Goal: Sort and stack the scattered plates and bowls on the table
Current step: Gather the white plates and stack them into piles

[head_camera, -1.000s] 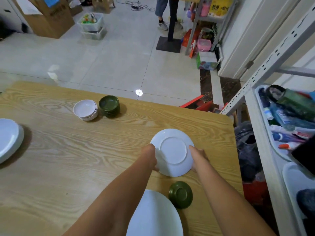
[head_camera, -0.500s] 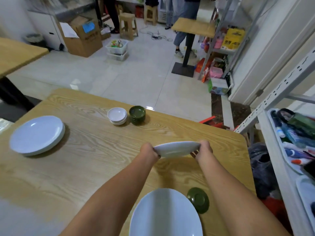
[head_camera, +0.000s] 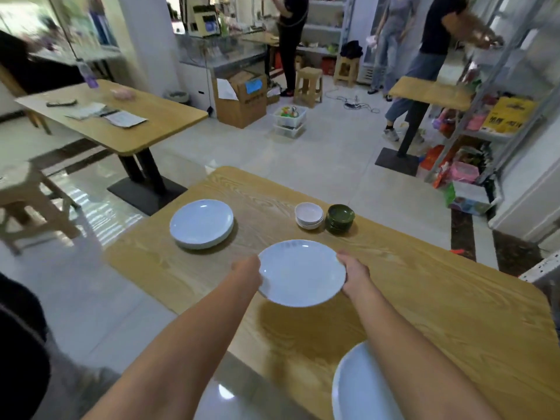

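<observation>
Plate (head_camera: 301, 272) hangs face-up over the table (head_camera: 439, 313) middle, left hand (head_camera: 247, 272) and right hand (head_camera: 354, 274) gripping opposite rims; fingers tucked underneath, spread impossible to tell. Stack (head_camera: 201, 222) sits near the far-left corner.

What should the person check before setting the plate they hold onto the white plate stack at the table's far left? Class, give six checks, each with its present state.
1. Grip: left hand and right hand hold the held plate at opposite rims: ok.
2. Held plate faces up: ok.
3. Held plate is lifted off the table, with its shadow beneath: ok.
4. Top of the plate stack bears nothing: ok.
5. White bowls and green bowls stand right of the route: ok.
6. Held plate matches the stack's size: cannot tell.
</observation>
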A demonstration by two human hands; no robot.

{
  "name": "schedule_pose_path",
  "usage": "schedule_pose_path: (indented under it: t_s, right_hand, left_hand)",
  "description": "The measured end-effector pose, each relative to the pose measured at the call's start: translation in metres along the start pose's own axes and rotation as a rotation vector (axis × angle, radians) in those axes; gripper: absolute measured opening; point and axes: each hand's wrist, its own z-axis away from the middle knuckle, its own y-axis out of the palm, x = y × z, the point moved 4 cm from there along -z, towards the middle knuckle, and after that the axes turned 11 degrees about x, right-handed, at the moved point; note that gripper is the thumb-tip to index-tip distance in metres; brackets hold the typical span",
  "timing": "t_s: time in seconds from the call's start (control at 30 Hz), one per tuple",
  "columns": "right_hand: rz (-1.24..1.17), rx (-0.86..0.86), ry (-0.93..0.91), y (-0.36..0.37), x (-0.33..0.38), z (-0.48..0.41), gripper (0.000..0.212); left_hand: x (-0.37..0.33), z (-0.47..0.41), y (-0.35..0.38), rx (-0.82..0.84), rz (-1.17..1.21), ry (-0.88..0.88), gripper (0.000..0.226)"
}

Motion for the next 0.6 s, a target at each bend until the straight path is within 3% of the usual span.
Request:
schedule_pose_path:
  t_s: [0.07,0.13,0.17,0.23,0.27,0.3,0.43,0.5,0.6]
  right_hand:
    - [0.077,0.069,0.012,0.026,-0.015,0.003,0.035]
    - [0.179,0.142,0.062,0.048,-0.031,0.005,0.026]
    - [0.238,0.198,0.091,0.059,-0.038,0.006,0.022]
    - [0.411,0.305,0.158,0.078,-0.052,0.006,0.016]
    - [0.521,0.349,0.199,0.087,-0.059,0.005,0.013]
    - [0.62,0.389,0.242,0.095,-0.065,0.002,0.01]
    - [0.79,0.468,0.315,0.13,-0.078,-0.024,0.003]
    - [0.823,0.461,0.246,0.147,-0.075,-0.045,0.003]
    - [1.058,0.473,0.104,0.179,-0.068,-0.084,0.016]
  left_hand:
    - [0.012,-0.01,-0.02,-0.086,-0.356,0.119,0.04]
    - [0.019,-0.027,-0.036,-0.183,-0.362,0.115,0.039]
    - [0.026,-0.029,-0.047,-0.224,-0.203,0.051,0.04]
    - [0.039,-0.042,-0.063,-0.302,0.574,-0.059,0.042]
    - [0.043,-0.052,-0.068,-0.336,0.755,-0.029,0.042]
    - [0.042,-0.055,-0.072,-0.34,0.792,-0.013,0.042]
    - [0.037,-0.078,-0.089,-0.386,0.798,-0.012,0.039]
    - [0.027,-0.098,-0.103,-0.396,0.609,-0.009,0.034]
    - [0.012,-0.131,-0.129,-0.419,0.279,-0.023,0.031]
